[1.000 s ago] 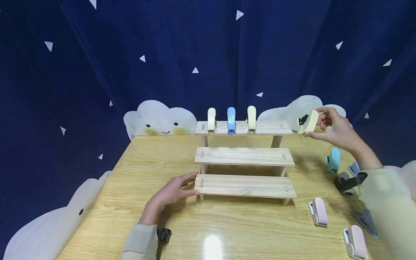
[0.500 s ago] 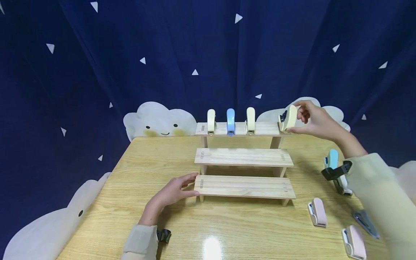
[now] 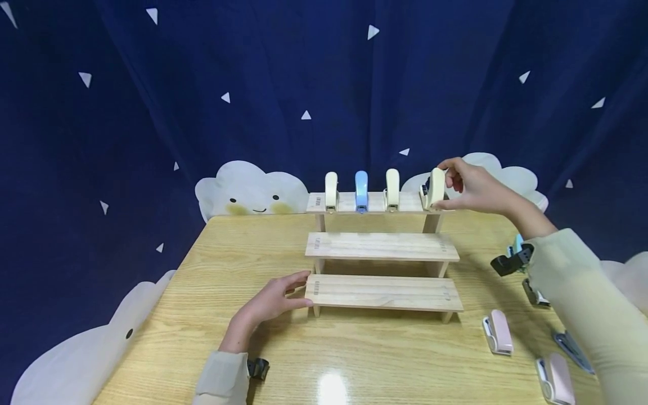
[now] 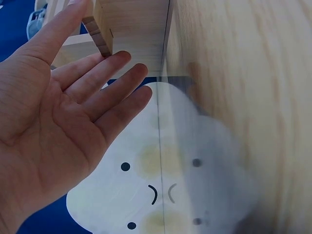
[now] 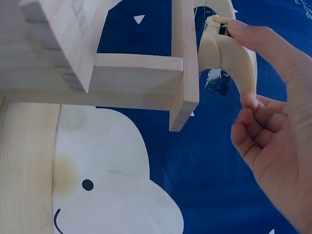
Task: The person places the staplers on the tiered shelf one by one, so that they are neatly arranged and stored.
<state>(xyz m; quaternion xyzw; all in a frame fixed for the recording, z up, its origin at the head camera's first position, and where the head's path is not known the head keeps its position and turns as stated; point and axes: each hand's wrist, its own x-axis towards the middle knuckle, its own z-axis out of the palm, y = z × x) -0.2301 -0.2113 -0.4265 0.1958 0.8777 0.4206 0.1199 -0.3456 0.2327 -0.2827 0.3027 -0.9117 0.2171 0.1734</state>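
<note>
I am watching a three-tier wooden step shelf (image 3: pixel 382 246) standing on the wooden table (image 3: pixel 212 270), with two cream staplers (image 3: pixel 331 192) and a blue stapler (image 3: pixel 361 191) already lining the top tier while two pink staplers (image 3: pixel 498 332) are lying loose on the table to the right. My right hand (image 3: pixel 476 185) is pinching a fourth cream stapler (image 3: pixel 435 188) between thumb and fingers, holding it upright at the right end of the top tier, and my left hand (image 3: pixel 273 301) is lying relaxed, fingers straight, touching the left end of the bottom tier.
</note>
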